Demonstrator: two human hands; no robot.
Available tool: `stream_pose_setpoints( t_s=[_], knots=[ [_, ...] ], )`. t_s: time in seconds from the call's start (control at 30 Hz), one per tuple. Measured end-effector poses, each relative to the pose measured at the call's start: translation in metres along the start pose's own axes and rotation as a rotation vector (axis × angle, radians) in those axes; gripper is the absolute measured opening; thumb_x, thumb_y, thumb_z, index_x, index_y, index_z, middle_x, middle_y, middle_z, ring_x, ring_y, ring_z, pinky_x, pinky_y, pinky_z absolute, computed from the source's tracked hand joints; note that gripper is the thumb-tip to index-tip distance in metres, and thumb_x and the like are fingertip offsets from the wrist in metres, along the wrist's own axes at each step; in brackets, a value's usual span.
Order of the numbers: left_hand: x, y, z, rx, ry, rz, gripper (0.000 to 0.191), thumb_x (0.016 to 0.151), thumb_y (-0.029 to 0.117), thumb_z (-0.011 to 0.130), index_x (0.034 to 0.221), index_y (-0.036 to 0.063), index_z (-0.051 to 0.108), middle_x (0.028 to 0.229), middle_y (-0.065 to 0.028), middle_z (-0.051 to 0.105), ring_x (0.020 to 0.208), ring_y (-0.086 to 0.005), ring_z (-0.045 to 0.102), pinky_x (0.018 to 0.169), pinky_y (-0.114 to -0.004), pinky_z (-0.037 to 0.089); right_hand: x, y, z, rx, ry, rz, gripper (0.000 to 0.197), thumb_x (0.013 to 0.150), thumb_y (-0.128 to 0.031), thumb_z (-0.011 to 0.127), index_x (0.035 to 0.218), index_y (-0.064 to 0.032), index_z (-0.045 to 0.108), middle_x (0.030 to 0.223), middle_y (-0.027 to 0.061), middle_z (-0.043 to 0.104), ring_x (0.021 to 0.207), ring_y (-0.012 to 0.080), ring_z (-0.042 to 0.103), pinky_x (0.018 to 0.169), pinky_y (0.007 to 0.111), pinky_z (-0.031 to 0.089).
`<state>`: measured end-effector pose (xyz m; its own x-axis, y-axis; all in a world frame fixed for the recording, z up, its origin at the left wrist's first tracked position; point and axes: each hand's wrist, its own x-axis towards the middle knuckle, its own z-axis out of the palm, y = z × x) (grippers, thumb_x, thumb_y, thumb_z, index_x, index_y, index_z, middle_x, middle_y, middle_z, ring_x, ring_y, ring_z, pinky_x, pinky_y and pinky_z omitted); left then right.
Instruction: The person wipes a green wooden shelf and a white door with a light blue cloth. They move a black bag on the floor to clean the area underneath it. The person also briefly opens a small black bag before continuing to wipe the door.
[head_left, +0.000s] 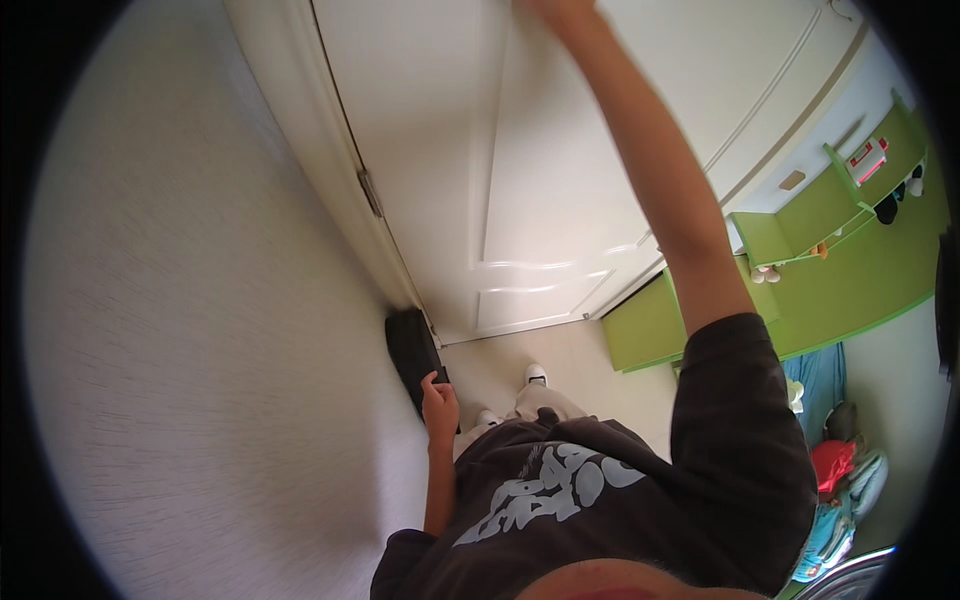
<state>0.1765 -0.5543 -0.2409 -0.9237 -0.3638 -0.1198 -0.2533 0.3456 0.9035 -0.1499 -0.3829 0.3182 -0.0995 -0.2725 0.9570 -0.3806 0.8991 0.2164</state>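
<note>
My right arm stretches up across a white panelled door. Its hand, my right hand, is cut off by the top edge of the view and blurred, so its fingers and anything in them are hidden. Low at my left side is my left hand, with its fingers loosely curled and nothing visible in them. Behind that hand a long black case leans in the corner by the door hinge. Whether the hand touches the case cannot be told.
A pale wall runs close along my left. On the right stands a green desk with a green shelf unit and small toys. Farther back lie a red cloth item and blue bedding. My shoes stand on the light floor.
</note>
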Motion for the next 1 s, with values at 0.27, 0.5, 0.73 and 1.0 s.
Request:
stream_pose_setpoints(
  t_s=[0.27,0.5,0.73,1.0],
  knots=[
    [0.001,0.012,0.027,-0.059,-0.045,-0.020,0.035,0.096,0.015,0.055,0.128,0.0013,0.048,0.093,-0.0152,0.071,0.084,-0.0319,0.069,0.079,-0.041,0.053,-0.184,-0.015,0.016,0.265,-0.410,-0.315,0.080,0.079,-0.021,0.070,0.151,-0.0329,0.039,0.152,-0.0034,0.046,0.136,0.0099,0.045,0.089,0.034,0.050],
    [-0.003,0.001,0.029,-0.036,-0.050,-0.053,0.036,0.095,0.013,0.055,0.128,0.0004,0.047,0.090,-0.0133,0.071,0.078,-0.0261,0.071,0.075,-0.037,0.055,-0.098,0.155,-0.037,-0.050,0.024,0.148,0.079,0.085,-0.037,0.056,0.156,-0.0135,0.032,0.162,0.0107,0.027,0.152,0.0303,0.017,0.121,0.052,0.013],
    [-0.001,-0.016,0.032,-0.030,0.004,-0.039,0.037,0.093,0.013,0.060,0.126,0.0041,0.048,0.089,-0.0170,0.069,0.085,-0.0362,0.068,0.077,-0.045,0.052,-0.200,0.329,-0.066,0.258,0.542,0.639,0.075,0.081,-0.020,0.060,0.147,0.0077,0.035,0.152,0.0250,0.038,0.143,0.0379,0.032,0.120,0.044,0.021],
    [-0.012,-0.044,0.017,-0.086,0.138,-0.110,0.037,0.094,0.012,0.056,0.127,-0.0002,0.046,0.089,-0.0189,0.068,0.082,-0.0361,0.067,0.076,-0.044,0.052,-0.197,0.141,0.009,0.039,0.371,0.539,0.087,0.089,-0.053,0.054,0.152,0.0031,0.031,0.162,0.0190,0.025,0.151,0.0426,0.010,0.118,0.061,0.002]
  ],
)
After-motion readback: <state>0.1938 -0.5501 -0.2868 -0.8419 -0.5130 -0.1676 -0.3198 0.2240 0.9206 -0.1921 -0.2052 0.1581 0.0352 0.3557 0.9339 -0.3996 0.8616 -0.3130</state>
